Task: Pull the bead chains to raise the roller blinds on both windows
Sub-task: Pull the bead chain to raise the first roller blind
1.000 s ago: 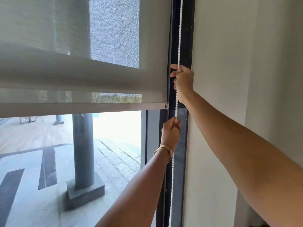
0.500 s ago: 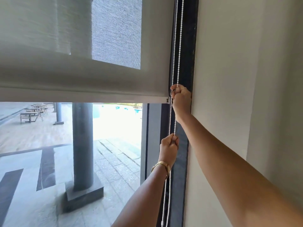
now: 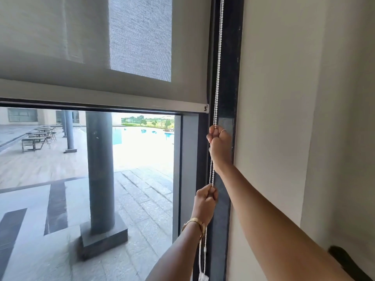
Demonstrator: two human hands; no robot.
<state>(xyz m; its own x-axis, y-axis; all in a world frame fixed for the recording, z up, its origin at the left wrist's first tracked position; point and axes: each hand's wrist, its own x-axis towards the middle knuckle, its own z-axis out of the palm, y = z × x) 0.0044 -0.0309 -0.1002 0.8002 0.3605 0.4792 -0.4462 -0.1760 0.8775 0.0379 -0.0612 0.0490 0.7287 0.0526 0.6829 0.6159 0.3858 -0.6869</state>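
— Starting at the left, what is there?

— A grey woven fabric roller blind [image 3: 91,47] covers the upper part of the window, its pale bottom bar [image 3: 101,98] hanging above a clear view of a dark round pillar [image 3: 100,169] on a paved terrace. Half a second ago that bar sat slightly lower against the view outside; a second ago lower again.

— And the chain?

— The white bead chain [image 3: 218,57] hangs in two strands down the black window frame [image 3: 231,78], just right of the blind's edge. The left hand [image 3: 205,203], with a gold bracelet [image 3: 194,223] at the wrist, is closed in a fist around the chain low down. The loop's tail dangles beneath that wrist.

— The other hand?

— The right hand [image 3: 220,142] is fisted on the same chain higher up, just below the bar's end, wearing a thin ring [image 3: 223,130]. Both hands sit lower than a second ago, the right one most. A plain cream wall [image 3: 284,118] fills the right side.
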